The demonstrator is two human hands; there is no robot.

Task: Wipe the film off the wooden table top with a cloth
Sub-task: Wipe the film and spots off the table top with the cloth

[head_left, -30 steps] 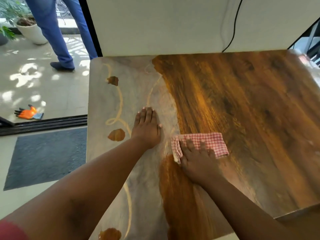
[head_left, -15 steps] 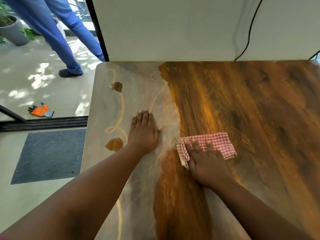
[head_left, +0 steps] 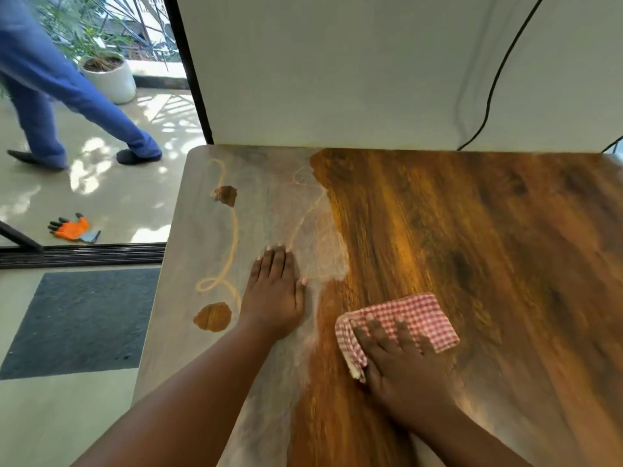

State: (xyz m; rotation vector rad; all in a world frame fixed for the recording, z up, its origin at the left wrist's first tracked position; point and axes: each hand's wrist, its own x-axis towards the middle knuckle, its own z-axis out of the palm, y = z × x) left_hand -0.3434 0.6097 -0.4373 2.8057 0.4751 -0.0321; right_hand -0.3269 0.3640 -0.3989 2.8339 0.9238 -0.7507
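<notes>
The wooden table top [head_left: 488,237] is bare brown wood on its right and middle. A pale grey film [head_left: 266,210] covers its left strip, with curly lines and two round patches rubbed through it. My right hand [head_left: 401,369] presses flat on a folded red-and-white checked cloth [head_left: 418,315], on bare wood just right of the film's edge. My left hand [head_left: 274,294] lies flat on the film, fingers together, palm down, holding nothing.
A white wall [head_left: 337,69] with a black cable [head_left: 495,79] runs along the table's far edge. Left of the table are a dark floor mat [head_left: 81,321], a door track, an orange glove [head_left: 72,227], a potted plant [head_left: 108,75] and a person's legs in blue trousers [head_left: 77,96].
My right hand has slid the cloth a little to the right and nearer to me. The left hand stays planted. The person in blue trousers has walked left, and my view has tilted.
</notes>
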